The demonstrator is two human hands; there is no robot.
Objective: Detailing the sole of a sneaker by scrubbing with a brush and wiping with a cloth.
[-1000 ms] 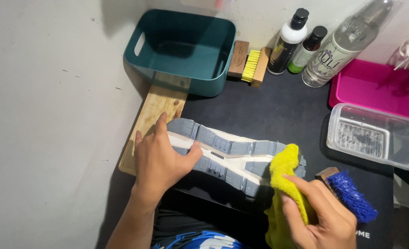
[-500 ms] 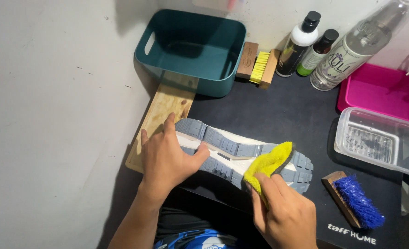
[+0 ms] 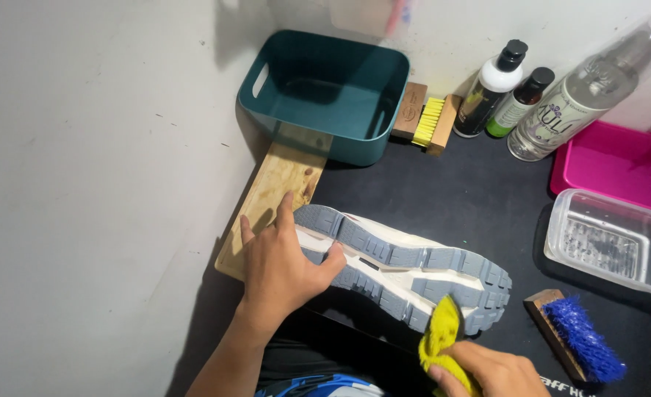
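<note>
The shoe (image 3: 403, 276) is pinned sole-up by the flat, spread left hand (image 3: 285, 268) at its heel. A yellow cloth (image 3: 441, 340), pinched in the right hand (image 3: 491, 371), is best pressed firmly along the grooves near the toe.

The shoe (image 3: 403, 276) shows a cream sole with grey-blue tread blocks; the cloth (image 3: 441, 340) at its toe is bright yellow; right of the shoe lies a brush (image 3: 577, 337) with blue bristles on a brown wood back; behind the shoe, a teal tub (image 3: 324, 92), a yellow-bristled wooden brush (image 3: 428, 121), a pale wooden board (image 3: 278, 187); far right, a pink tray (image 3: 619, 165); the surface (image 3: 450, 191) is black.
</note>
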